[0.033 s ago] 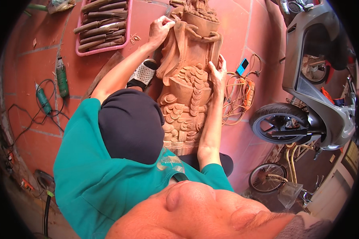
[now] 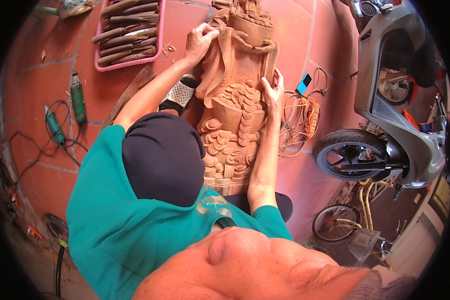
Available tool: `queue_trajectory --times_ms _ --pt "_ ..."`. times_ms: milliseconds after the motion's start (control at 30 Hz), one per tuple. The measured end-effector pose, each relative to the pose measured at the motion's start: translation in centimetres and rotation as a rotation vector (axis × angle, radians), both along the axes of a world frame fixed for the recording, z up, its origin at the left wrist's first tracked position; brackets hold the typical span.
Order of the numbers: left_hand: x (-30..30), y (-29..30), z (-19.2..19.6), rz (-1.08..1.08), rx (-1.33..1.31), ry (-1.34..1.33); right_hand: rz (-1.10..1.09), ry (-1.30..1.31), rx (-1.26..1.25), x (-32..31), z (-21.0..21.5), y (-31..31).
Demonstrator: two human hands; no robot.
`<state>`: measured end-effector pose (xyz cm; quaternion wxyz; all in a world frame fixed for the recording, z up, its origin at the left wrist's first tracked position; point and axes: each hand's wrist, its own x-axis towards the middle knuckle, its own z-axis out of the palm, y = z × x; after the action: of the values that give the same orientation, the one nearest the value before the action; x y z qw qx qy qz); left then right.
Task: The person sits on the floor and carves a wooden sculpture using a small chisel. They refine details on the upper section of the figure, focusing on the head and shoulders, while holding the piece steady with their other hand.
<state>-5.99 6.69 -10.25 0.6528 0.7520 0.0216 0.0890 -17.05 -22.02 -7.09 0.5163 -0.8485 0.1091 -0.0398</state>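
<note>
Seemingly steadying statue (image 2: 237,116): left hand (image 2: 199,42) curling, grasp unclear; right hand (image 2: 273,94) bracing side, unclenched; next move probably needing firmness.

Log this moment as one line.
left hand: at carved wooden figure, upper left, grip unclear | right hand: on its right side | nearby: pink basket, blue phone

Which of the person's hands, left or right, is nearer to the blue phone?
Right. The right hand rests on the right side of the wooden carving, just left of the blue phone; the left hand is farther off, at the carving's upper left.
</note>
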Motion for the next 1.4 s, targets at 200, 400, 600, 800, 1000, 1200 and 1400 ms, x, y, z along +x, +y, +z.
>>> queue_trajectory --times_ms 200,400,600,800,1000,1200,1400 --pt "-2.8 -0.2 0.5 -0.099 -0.022 0.058 -0.029 0.011 0.144 -0.2 -0.6 0.0" --pt "0.8 0.0 1.0 -0.049 0.006 -0.022 -0.003 -0.008 0.143 0.4 0.0 0.4" --pt "-3.5 -0.5 1.2 -0.136 0.064 -0.052 -0.015 0.010 0.164 0.4 -0.2 0.3" --pt "-0.6 -1.0 2.1 -0.052 0.153 -0.130 -0.020 0.018 0.134 0.4 -0.6 -0.2" --pt "-3.1 -0.7 1.8 -0.168 0.149 -0.141 0.011 -0.011 0.088 0.5 -0.9 -0.5" --pt "2.9 -1.6 2.6 -0.045 0.223 -0.303 -0.013 0.007 0.223 0.5 0.3 0.8" --pt "-2.5 -0.4 1.3 -0.152 0.194 -0.228 -0.028 0.031 0.220 0.4 -0.1 0.7"
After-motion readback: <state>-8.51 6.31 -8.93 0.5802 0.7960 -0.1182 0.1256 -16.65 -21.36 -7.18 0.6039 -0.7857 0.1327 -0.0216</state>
